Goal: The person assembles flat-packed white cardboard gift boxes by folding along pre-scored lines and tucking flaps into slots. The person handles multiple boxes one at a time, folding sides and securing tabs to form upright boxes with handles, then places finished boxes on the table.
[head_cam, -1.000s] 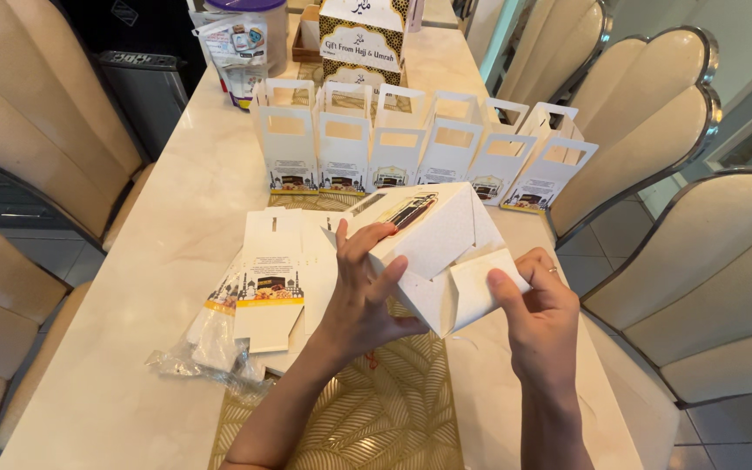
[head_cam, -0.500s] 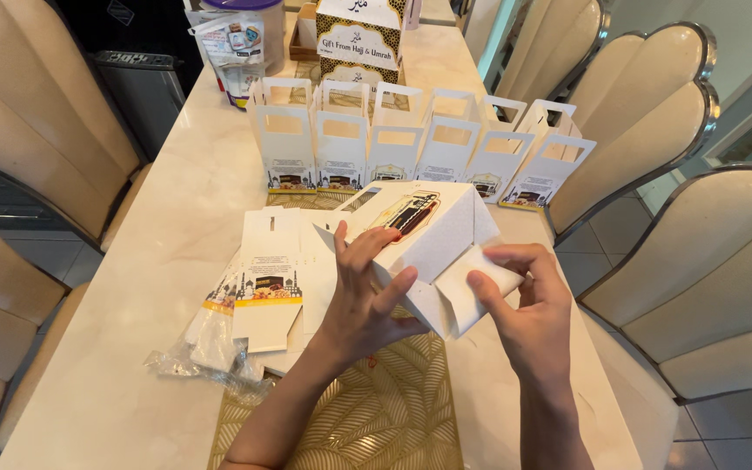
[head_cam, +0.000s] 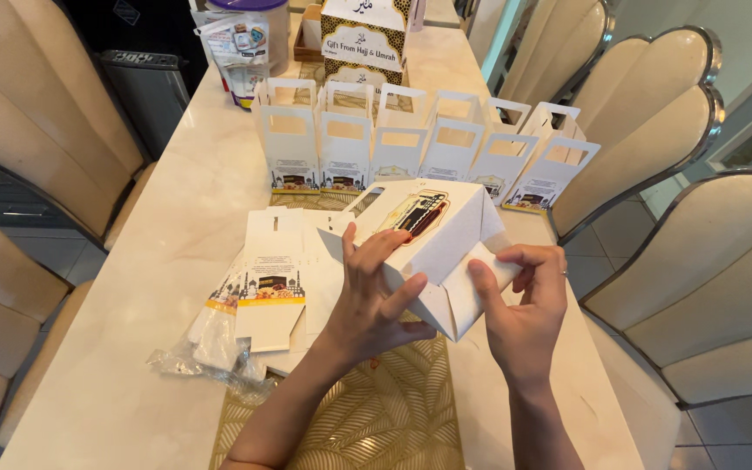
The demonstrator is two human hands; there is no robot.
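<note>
Running lengthwise under everything, the pale marble surface [head_cam: 158,261] is flanked by cream padded chairs [head_cam: 45,113], and a gold-patterned runner [head_cam: 376,418] is laid along its middle. Beyond the white carton [head_cam: 441,235], a row of assembled handled gift boxes [head_cam: 411,144] is stood upright, with a taller decorated box [head_cam: 363,39] behind them. To the left of the carton, a stack of flat unfolded box blanks [head_cam: 276,278] is spread out, and a crumpled clear plastic wrapper [head_cam: 211,361] is left at its near corner. The carton itself is held tilted above the runner, partly formed, its bottom turned toward the wearer. It is braced by the left hand [head_cam: 372,300], whose fingers are spread across its side panel, while a white flap [head_cam: 489,265] is pinched between thumb and fingers of the right hand [head_cam: 524,313]. Judging from this, the folding of the base is in hand; the next move would seem to call for the flap being pressed inward and tucked while the walls are kept square.
</note>
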